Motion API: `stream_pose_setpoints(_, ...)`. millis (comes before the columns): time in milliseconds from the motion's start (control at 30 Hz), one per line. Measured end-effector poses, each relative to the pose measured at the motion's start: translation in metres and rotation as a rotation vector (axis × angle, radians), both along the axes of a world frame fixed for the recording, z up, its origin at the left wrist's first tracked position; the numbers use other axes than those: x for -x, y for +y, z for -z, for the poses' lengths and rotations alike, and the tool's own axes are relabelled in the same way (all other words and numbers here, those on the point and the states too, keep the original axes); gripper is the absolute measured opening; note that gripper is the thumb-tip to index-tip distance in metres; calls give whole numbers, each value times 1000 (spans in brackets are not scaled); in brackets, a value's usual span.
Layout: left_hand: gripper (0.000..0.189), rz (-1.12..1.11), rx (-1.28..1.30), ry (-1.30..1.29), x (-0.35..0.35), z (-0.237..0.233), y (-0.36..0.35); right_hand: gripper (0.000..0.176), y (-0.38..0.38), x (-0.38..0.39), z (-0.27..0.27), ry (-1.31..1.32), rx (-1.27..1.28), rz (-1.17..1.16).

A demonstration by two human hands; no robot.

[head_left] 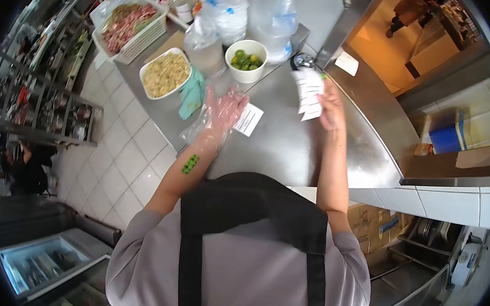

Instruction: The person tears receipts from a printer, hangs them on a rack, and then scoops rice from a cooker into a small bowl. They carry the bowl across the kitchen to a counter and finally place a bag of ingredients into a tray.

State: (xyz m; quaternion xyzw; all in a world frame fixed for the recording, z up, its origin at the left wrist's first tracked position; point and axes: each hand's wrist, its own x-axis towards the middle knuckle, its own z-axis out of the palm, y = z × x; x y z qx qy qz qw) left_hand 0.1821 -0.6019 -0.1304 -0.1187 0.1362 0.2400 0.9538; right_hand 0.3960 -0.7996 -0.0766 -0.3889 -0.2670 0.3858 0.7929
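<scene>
My right hand [332,105] is bare and pinches printed paper slips [307,93] above the right part of the steel counter [275,138]. My left hand [225,109] wears a loose clear plastic glove, its fingers stretched out and holding nothing. Another printed slip [248,120] lies on the counter just right of that hand. Left of the glove, a teal cloth [191,97] rests against a white tub of pale shredded food [165,73]. Beyond my hands is a white bowl [244,76] with green citrus fruits.
A white basket [141,43] of reddish and green food stands at the counter's far left. Plastic bags [225,14] and a large clear bottle [274,21] line the back. One more slip [346,63] lies on the right ledge. Metal shelving [45,100] stands across the tiled floor, where a person [28,166] is visible.
</scene>
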Motion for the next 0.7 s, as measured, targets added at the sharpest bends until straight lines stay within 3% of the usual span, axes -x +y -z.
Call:
stream_pose_setpoints(33, 72, 19, 173, -121, 5, 8, 3, 55, 11, 20, 13, 1, 65, -80)
stream_pose_setpoints(67, 72, 7, 178, -118, 12, 4, 1, 53, 20, 40, 15, -98, 240, -130)
stream_pose_setpoints(133, 67, 36, -226, -392, 22, -21, -3, 52, 31, 70, 19, -359, 537, -169)
stream_pose_setpoints(167, 64, -19, -271, -209, 29, -31, 0, 52, 33, 75, 27, -495, 597, -114)
stream_pose_setpoints(200, 64, -31, -270, -213, 36, -37, 3, 51, 34, 78, 28, -634, 654, -58)
stream_pose_setpoints(333, 63, -140, -305, -301, 58, -55, 8, 50, 32, 86, 29, -690, 648, -55)
stream_pose_setpoints(400, 66, -322, -227, 279, 63, -71, 3, 49, 31, 88, 36, -563, 516, 1)
stream_pose_setpoints(433, 66, -329, -222, 276, 68, -60, 6, 49, 31, 87, 38, -569, 517, -6)
stream_pose_setpoints(500, 70, -158, -743, 148, 76, -20, 16, 51, 30, 83, 39, -539, 592, -28)
stream_pose_setpoints(600, 73, -211, -873, 240, 55, 7, 15, 56, 26, 89, 29, -395, 551, 0)
stream_pose_setpoints(700, 70, -198, -888, 161, 37, 9, 3, 58, 22, 88, 29, -383, 516, 42)
